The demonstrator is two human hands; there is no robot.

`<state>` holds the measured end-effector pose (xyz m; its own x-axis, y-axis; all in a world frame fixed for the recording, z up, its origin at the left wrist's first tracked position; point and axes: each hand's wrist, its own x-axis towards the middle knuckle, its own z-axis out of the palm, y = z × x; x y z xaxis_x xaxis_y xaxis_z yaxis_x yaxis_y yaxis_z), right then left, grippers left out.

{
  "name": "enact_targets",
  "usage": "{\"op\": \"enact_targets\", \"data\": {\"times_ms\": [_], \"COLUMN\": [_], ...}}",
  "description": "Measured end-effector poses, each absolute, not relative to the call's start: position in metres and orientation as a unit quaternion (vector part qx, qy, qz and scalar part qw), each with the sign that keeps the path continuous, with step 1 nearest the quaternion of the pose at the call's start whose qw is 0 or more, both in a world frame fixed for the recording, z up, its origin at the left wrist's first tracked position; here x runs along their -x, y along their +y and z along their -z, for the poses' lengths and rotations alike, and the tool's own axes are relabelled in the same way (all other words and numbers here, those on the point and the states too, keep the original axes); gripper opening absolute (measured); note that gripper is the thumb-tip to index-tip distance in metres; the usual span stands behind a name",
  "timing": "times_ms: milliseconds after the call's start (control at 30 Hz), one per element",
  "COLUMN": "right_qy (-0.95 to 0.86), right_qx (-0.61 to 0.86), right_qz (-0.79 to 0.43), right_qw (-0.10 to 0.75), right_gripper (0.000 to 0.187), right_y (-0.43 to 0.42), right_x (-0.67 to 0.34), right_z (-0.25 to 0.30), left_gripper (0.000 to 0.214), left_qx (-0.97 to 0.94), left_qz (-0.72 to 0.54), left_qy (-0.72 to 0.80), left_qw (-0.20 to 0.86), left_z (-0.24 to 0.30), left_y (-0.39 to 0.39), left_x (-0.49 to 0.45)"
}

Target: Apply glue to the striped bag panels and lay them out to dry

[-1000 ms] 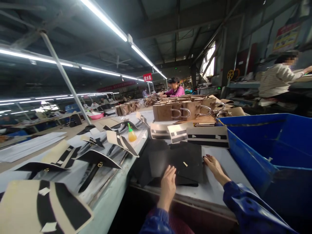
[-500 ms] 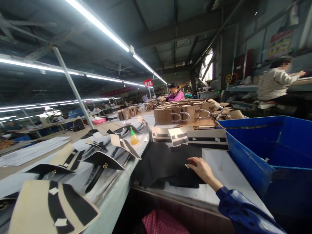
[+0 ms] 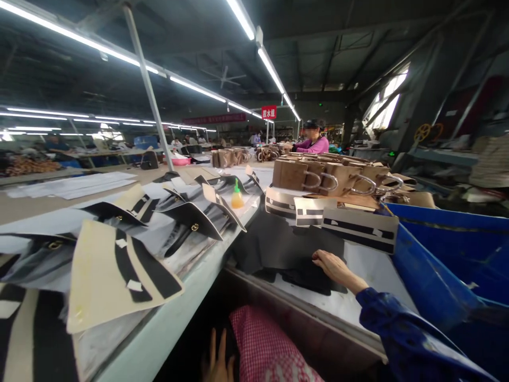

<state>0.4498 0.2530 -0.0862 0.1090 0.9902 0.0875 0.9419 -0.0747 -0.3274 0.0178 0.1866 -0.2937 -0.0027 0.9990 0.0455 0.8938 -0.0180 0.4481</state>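
My right hand (image 3: 332,268), in a blue sleeve, is above or resting on a black sheet (image 3: 286,244) that looks like leather, with an uneven edge. Its fingers are curled together; whatever they pinch, if anything, cannot be made out. Low in the view, my left hand (image 3: 219,361) shows stretched, spread fingers in the dark gap below the table edge, beside a red checked cloth (image 3: 262,339). No object shows in it. Beyond the black sheet stand cream panels with black strips, among them a long panel (image 3: 358,227).
Bag panels with black strips (image 3: 123,270) cover the left table. A yellow bottle with a green nozzle (image 3: 237,199) stands near its edge. Brown bags with handles (image 3: 294,175) are stacked behind, a blue bin (image 3: 449,228) is at right, and a person in purple (image 3: 316,143) sits farther back.
The view has turned right and down. My left hand has come into view at the bottom. The fingers of my right hand have curled in more over the black sheet.
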Motion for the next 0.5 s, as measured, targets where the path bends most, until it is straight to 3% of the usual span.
{"op": "enact_targets", "data": {"times_ms": [267,367,500], "right_qy": [-0.658,-0.651,-0.644], "right_qx": [0.728,0.722,0.701], "right_qz": [-0.086,-0.117,-0.162], "right_qw": [0.171,0.206,0.261], "right_gripper": [0.023,0.023,0.044], "right_y": [0.260,0.264,0.240], "right_x": [-0.451,-0.458,-0.466], "right_z": [0.094,0.090,0.075], "left_gripper": [0.058,0.045,0.038], "left_qx": [-0.696,-0.720,-0.676], "left_qz": [-0.147,-0.161,-0.204], "left_qy": [0.684,0.644,0.643], "left_qw": [0.164,0.204,0.297], "left_z": [0.268,0.257,0.247], "left_y": [0.171,0.166,0.167], "left_x": [-0.025,-0.031,-0.048]}}
